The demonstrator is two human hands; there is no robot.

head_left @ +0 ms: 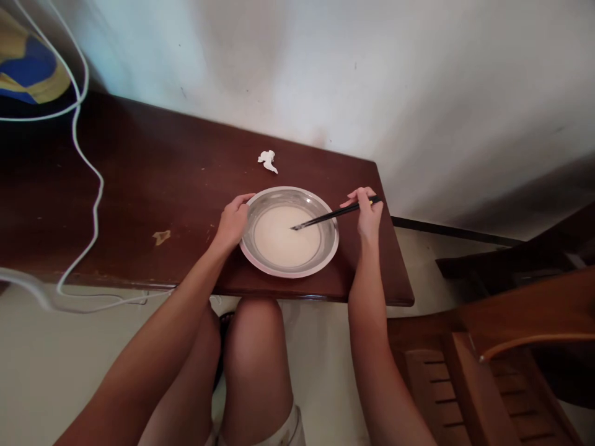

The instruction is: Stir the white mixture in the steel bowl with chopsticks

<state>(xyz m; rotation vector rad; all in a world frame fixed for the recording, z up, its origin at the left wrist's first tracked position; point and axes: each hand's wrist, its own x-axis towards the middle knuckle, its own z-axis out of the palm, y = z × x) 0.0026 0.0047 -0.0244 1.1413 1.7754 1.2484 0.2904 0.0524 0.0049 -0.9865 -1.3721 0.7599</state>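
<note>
Chopsticks (335, 215) in your right hand (368, 218) dip into a shallow metal bowl (325, 214) of pale, creamy liquid (283, 240), their tips meeting the surface near the bowl's middle. Your right fingers are pinched closed around the far ends of the sticks, thumb and forefinger on top. Your left hand (232, 222) cups the bowl's left rim, fingers curled loosely over the edge with the thumb outside, steadying it rather than gripping hard.

The bowl sits on a dark wooden table (139, 186), toward its near-right corner and close to the front edge above your knees. Here lies the risk, as it looks from this angle: the bowl is wide and shallow and the liquid reaches well up its sloping wall, so a brisk stroke could slop some over the rim. A push toward you could slide the bowl off the edge and into your lap. A loose left hold would let it spin or skate on the polished wood.

Beyond the bowl, a crumpled scrap of white tissue (268, 160) lies apart on the tabletop. A white cable (95, 204) trails across the table's left side and hangs over the front. A wooden chair (488, 384) stands to your right.
</note>
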